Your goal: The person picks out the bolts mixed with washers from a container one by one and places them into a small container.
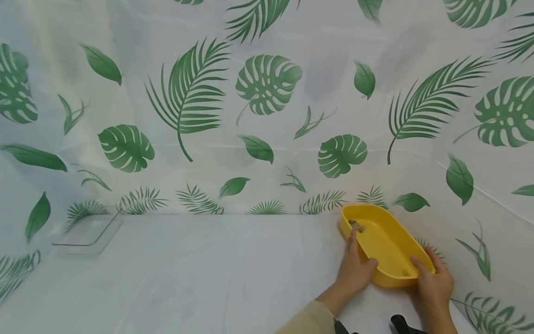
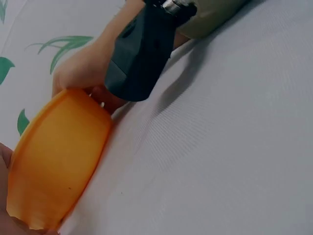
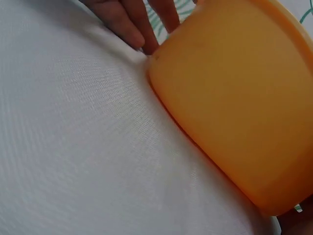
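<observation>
Bright, even, diffuse light, soft faint shadows under the yellow tub [image 1: 385, 243], mild bending at the head view's edges, wrist views close, slightly soft, perhaps motion-blurred, no harsh glare.

Yellow oval tub [image 1: 385, 243], upright, table's far-right corner, w/ small object inside

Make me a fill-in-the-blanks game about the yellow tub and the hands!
1. Both hands hold a tub whose colour is ____.
2. The left hand holds the tub's left side; the right hand holds its ____ end.
3. The cloth behind the table is printed with green ____.
4. At the table's far left lies a clear ____.

Missing words: yellow; near; leaves; lid
</observation>
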Tool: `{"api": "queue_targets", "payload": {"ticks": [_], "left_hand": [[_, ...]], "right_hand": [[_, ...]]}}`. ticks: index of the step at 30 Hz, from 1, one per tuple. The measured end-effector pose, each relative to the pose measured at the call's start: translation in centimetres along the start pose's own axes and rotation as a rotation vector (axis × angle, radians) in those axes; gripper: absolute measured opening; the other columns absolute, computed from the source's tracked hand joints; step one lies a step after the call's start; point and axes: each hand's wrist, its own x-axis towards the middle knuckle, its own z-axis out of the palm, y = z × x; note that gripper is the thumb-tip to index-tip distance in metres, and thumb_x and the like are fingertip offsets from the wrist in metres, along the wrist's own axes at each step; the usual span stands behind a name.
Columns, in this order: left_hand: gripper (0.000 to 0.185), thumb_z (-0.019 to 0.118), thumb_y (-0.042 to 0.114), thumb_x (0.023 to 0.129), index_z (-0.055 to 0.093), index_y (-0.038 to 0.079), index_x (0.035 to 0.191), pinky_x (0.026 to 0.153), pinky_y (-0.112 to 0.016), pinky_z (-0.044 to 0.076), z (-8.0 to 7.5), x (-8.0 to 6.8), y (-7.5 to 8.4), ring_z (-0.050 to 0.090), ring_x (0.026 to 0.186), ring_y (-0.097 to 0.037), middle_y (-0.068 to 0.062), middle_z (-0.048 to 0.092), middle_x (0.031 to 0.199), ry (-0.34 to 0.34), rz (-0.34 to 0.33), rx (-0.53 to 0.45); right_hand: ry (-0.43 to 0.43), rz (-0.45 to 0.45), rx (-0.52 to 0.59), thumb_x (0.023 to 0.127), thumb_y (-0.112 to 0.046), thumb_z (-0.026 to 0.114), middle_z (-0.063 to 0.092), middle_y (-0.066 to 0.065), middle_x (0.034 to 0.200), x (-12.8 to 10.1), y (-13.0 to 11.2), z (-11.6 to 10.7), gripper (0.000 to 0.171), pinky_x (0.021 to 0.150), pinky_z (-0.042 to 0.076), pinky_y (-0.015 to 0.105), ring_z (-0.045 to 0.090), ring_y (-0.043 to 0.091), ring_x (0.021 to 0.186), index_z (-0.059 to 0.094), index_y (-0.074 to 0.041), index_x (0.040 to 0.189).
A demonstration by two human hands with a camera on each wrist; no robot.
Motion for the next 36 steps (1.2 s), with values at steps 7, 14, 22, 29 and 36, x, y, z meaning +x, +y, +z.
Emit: {"api": "queue_targets", "payload": {"ticks": [7, 14, 22, 29, 36], "left_hand": [[0.083, 0.063, 0.031, 0.09, 0.02, 0.041, 0.16, 0.123, -0.041, 0.034, -1.1, -0.5, 0.3, 0.036, 0.151, -0.013, 0.005, 0.027, 0.168, 0.002, -0.024, -0.024], [0.089, 0.063, 0.027, 0.084, 0.02, 0.033, 0.162, 0.125, -0.043, 0.029, -2.3, -0.9, -0.6, 0.03, 0.154, -0.018, 0.0, 0.025, 0.169, 0.02, -0.031, -0.044], [0.09, 0.063, 0.029, 0.085, 0.017, 0.035, 0.162, 0.125, -0.042, 0.028, -3.6, -1.0, -1.0, 0.029, 0.154, -0.013, 0.005, 0.024, 0.169, 0.008, -0.002, -0.054], [0.087, 0.063, 0.03, 0.087, 0.019, 0.035, 0.162, 0.126, -0.041, 0.028, -4.9, -1.3, -1.2, 0.03, 0.153, -0.012, 0.009, 0.025, 0.168, 0.018, 0.01, -0.042], [0.088, 0.06, 0.032, 0.088, 0.015, 0.035, 0.163, 0.126, -0.044, 0.026, -6.7, -1.9, -1.7, 0.025, 0.155, -0.013, 0.011, 0.021, 0.169, 0.01, -0.014, -0.012]], "right_hand": [[-0.105, -0.013, -0.074, 0.103, -0.047, 0.049, 0.015, -0.001, 0.171, 0.1, 0.0, 0.2, 0.067, 0.127, 0.021, 0.041, 0.017, 0.024, 0.158, 0.025, -0.025, 0.161], [-0.203, 0.057, -0.093, 0.101, -0.05, 0.053, 0.017, -0.001, 0.171, -0.2, -0.2, 0.7, 0.068, 0.126, 0.025, 0.038, 0.026, 0.025, 0.154, 0.028, -0.028, 0.16], [-0.304, 0.067, -0.03, 0.101, -0.056, 0.049, 0.016, -0.018, 0.167, 0.7, 0.0, 0.7, 0.067, 0.125, 0.018, 0.025, 0.016, 0.007, 0.157, 0.025, -0.034, 0.159], [-0.348, 0.004, -0.135, 0.106, -0.052, 0.032, 0.015, -0.001, 0.17, 0.3, -0.3, 0.9, 0.061, 0.126, 0.019, 0.04, 0.017, 0.021, 0.158, 0.027, -0.023, 0.16], [-0.46, -0.089, -0.231, 0.108, -0.049, 0.028, 0.018, 0.004, 0.169, -0.7, -0.7, 1.4, 0.059, 0.123, 0.022, 0.019, 0.016, 0.022, 0.158, 0.026, -0.022, 0.16]]}}
